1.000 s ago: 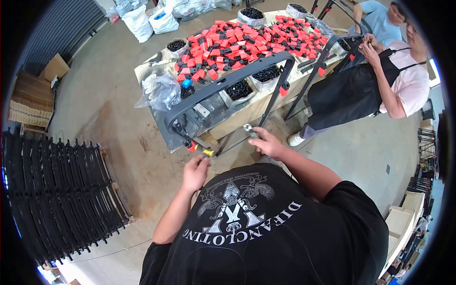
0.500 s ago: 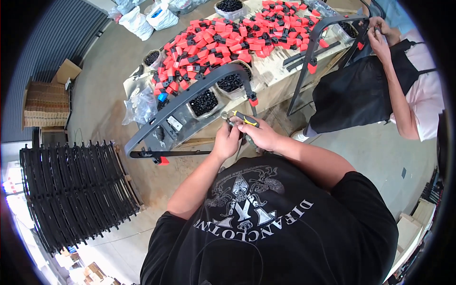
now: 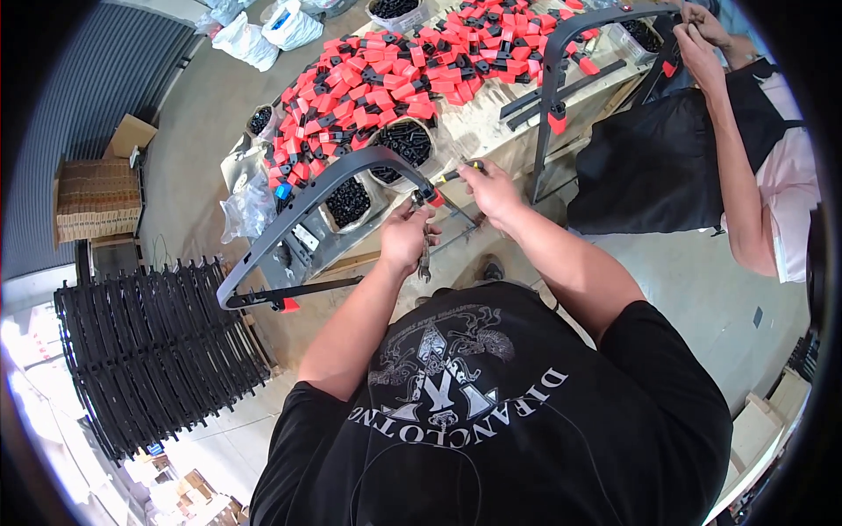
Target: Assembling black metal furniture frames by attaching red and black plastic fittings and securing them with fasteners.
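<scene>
A combination wrench (image 3: pixel 425 263) is gripped in my left hand (image 3: pixel 405 238), its lower end hanging below the fingers. That hand is up against the red clip (image 3: pixel 436 198) at the right end of a curved black frame (image 3: pixel 320 186). My right hand (image 3: pixel 493 195) is closed on a yellow-and-black screwdriver (image 3: pixel 474 166), pointed left towards the same clip. Whether its tip touches the clip, I cannot tell. Behind the frame stand a tub of black screws (image 3: pixel 348 203) and a tub of longer black parts (image 3: pixel 403 145).
Red and black clips (image 3: pixel 377 83) are heaped on the workbench (image 3: pixel 478 131). To the right, a co-worker's hands (image 3: pixel 702 39) are at another black frame (image 3: pixel 553 79). Stacked black frames (image 3: pixel 162 351) stand at lower left, below flattened cartons (image 3: pixel 98 197).
My hands have moved apart. The left has gone to the frame's clip with the wrench; the right has lifted away to the upper right with the screwdriver.
</scene>
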Available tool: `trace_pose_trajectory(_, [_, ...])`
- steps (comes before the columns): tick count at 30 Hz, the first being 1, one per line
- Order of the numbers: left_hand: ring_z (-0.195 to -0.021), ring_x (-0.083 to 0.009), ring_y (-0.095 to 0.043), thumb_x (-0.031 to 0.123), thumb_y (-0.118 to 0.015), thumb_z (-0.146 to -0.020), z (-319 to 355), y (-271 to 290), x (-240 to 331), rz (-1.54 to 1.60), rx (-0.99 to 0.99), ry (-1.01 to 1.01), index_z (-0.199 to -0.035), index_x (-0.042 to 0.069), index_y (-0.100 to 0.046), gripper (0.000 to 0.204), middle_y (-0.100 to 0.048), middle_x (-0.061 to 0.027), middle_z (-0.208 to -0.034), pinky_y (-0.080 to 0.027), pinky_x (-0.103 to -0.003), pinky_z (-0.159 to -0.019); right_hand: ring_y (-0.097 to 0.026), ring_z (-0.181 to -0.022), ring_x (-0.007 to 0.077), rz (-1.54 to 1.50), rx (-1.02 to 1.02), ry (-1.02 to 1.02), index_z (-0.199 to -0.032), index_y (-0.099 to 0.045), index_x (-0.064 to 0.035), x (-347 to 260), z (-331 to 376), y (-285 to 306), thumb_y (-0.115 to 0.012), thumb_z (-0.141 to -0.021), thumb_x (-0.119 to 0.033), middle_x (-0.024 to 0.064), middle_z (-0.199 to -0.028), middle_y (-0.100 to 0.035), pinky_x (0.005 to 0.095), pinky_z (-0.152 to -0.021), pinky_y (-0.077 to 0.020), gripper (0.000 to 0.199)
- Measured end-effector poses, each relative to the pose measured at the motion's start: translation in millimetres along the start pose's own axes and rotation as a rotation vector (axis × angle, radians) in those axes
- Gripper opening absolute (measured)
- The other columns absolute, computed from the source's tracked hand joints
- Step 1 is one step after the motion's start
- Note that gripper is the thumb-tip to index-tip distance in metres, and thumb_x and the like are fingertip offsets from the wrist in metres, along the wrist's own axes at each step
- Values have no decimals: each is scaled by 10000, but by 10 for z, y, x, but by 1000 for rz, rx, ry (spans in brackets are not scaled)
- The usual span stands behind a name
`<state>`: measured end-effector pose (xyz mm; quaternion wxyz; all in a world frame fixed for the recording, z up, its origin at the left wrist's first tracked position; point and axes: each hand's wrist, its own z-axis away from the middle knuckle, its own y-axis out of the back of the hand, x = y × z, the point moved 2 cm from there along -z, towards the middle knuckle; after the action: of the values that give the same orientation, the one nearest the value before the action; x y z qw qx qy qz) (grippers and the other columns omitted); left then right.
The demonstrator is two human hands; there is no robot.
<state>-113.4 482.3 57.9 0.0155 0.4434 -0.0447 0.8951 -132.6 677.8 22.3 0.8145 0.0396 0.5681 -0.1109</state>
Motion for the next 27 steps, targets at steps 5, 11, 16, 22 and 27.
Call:
trace_pose_trajectory(5, [-755, -199, -650, 77, -612, -983, 24, -51, 77, 47, -41, -1, -1383, -92, -469, 457, -633, -139, -1064, -551, -322, -576, -498, -683, 95, -203, -43, -201, -1057, -631, -36, 122, -134, -133, -638, -968, -267, 10, -826, -598, 257, -626, -408, 248])
trace_pose_trajectory(11, [-722, -183, -646, 57, -608, -970, 52, -81, 180, 51, -127, -23, -1239, -65, -545, 302, -651, -133, -1009, -540, -301, -577, -469, -654, 94, -312, 1, -309, -1088, -599, -34, 243, -263, -122, -616, -966, -275, 1, -803, -550, 257, -594, -387, 271])
trace_pose_trajectory(16, [-687, -189, -640, 78, -598, -975, 57, -87, 244, 41, -148, 14, -1184, -63, -574, 253, -660, -129, -878, -531, -297, -614, -431, -597, 87, -261, -65, -319, -1054, -584, -45, 235, -267, -165, -612, -1000, -351, -15, -757, -515, 255, -545, -345, 312])
trace_pose_trajectory(22, [-644, -189, -630, 106, -573, -990, 59, -101, 304, 53, -153, 52, -1141, -51, -591, 218, -672, -128, -846, -522, -284, -603, -406, -579, 82, -194, -48, -210, -1008, -560, -77, 300, -315, -162, -594, -1022, -395, -25, -714, -493, 258, -530, -330, 320])
trace_pose_trajectory(27, [-671, -183, -634, 112, -563, -993, 50, -81, 321, 67, -149, 69, -1160, -52, -590, 235, -672, -121, -877, -525, -285, -609, -462, -655, 83, -191, -124, -305, -1059, -590, -55, 249, -323, -117, -592, -1015, -388, 11, -763, -540, 256, -590, -386, 336])
